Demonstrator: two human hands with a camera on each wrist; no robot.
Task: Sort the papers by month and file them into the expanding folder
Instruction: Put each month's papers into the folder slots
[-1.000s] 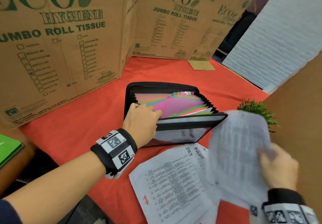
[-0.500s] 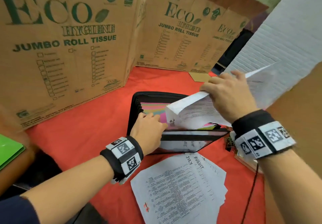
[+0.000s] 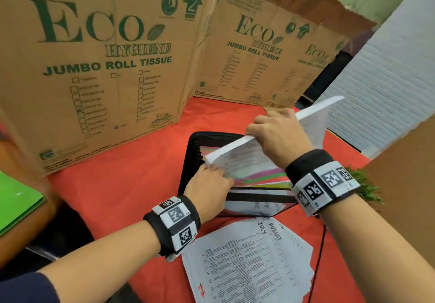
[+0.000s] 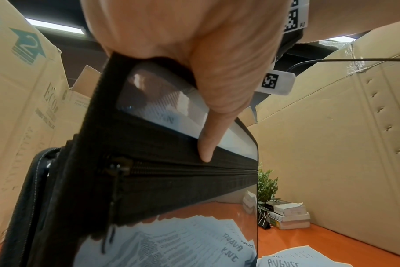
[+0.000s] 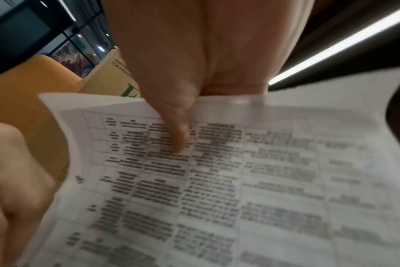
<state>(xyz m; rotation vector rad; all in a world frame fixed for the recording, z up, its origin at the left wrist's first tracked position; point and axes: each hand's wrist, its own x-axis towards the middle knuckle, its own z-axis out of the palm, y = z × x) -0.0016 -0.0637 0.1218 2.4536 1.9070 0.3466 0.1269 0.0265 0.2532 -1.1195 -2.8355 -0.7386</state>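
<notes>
A black expanding folder (image 3: 256,199) stands open on the red table, its coloured dividers (image 3: 261,179) fanned out. My left hand (image 3: 209,186) grips the folder's front panel (image 4: 171,144) at its left corner, thumb on the outside. My right hand (image 3: 275,135) pinches the top edge of a printed sheet (image 3: 237,159) and holds it tilted over the folder's mouth, its lower edge among the dividers. In the right wrist view the thumb lies on the sheet (image 5: 240,180). A loose stack of printed papers (image 3: 247,260) marked JULY and AUGUST lies in front of the folder.
Cardboard box walls (image 3: 106,67) stand along the back and left, a white panel (image 3: 388,86) and a brown board at the right. A small green plant (image 3: 367,185) sits right of the folder. A green folder (image 3: 16,201) lies at far left. Books and binder clips (image 4: 286,216) sit beside the plant.
My right hand lifted the sheet from the near right up over the folder and has lowered its bottom edge into the dividers. The left hand stayed on the folder's front.
</notes>
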